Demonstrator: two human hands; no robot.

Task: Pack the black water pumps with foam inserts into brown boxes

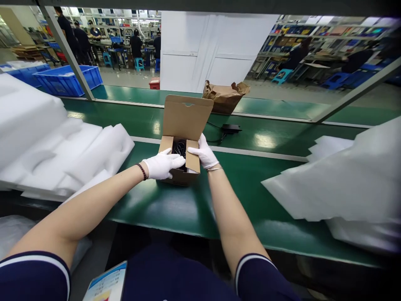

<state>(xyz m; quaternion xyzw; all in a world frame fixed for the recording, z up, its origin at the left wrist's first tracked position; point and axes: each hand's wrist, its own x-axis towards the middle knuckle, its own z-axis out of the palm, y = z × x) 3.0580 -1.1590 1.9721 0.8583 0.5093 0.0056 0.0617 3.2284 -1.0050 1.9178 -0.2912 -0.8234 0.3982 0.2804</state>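
Observation:
A brown cardboard box (pixel 187 119) stands on the green work surface in front of me, its lid raised and its side flaps folded partly outward. Coiled black cable (pixel 179 147) shows inside. My left hand (pixel 161 165), in a white glove, reaches across the front of the box opening with its fingers stretched out over the contents. The gloved right hand (pixel 205 154) grips the box's right side, thumb on the right flap and fingers behind it. Something white shows at the box's front right corner.
White foam pieces (pixel 72 146) are piled at left, and white foam sheets (pixel 341 179) lie at right. Behind the box are a black power adapter (pixel 231 128) with its cord and a crumpled brown paper bag (pixel 225 98). A blue crate (pixel 67 79) stands back left. Co-workers sit farther away.

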